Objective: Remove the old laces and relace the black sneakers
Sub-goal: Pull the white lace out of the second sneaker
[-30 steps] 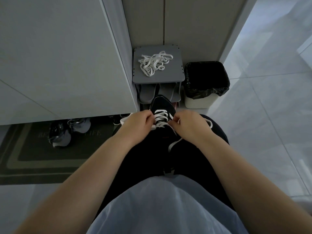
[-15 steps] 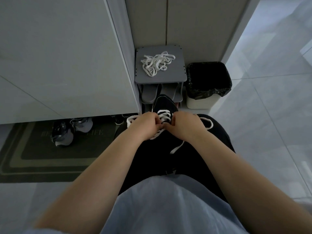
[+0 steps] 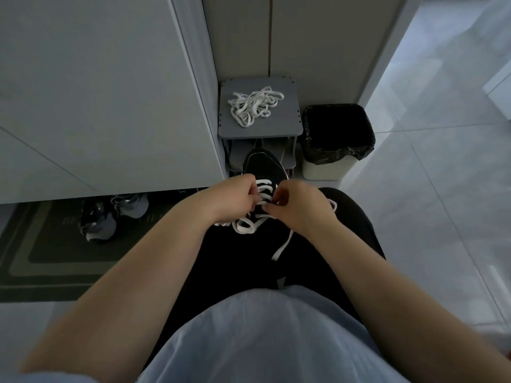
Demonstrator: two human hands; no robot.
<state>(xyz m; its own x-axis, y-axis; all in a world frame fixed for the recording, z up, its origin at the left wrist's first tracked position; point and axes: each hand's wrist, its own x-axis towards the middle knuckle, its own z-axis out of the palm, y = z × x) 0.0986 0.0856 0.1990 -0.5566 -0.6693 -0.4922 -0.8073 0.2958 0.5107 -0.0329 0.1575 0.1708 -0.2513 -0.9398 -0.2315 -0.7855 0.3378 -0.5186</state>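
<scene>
A black sneaker (image 3: 262,165) rests on my lap with its toe pointing away, and a white lace (image 3: 264,186) crosses its eyelets. My left hand (image 3: 232,196) pinches the lace on the shoe's left side. On the right side my right hand (image 3: 297,204) pinches the lace with curled fingers. Loose loops of the lace (image 3: 244,226) lie below my hands, and one free end (image 3: 282,248) trails over my black trousers. A tangled heap of white laces (image 3: 255,105) lies on a small grey stool (image 3: 287,121) ahead.
A lined waste bin (image 3: 336,139) stands right of the stool. A white cabinet (image 3: 96,92) fills the left. Other shoes (image 3: 99,219) sit on a dark doormat (image 3: 41,258) at the left. Pale floor tiles (image 3: 442,189) spread to the right.
My hands came together over the laces half a second ago and have now drawn slightly apart, pulling the lace. The lace loops below them have shifted.
</scene>
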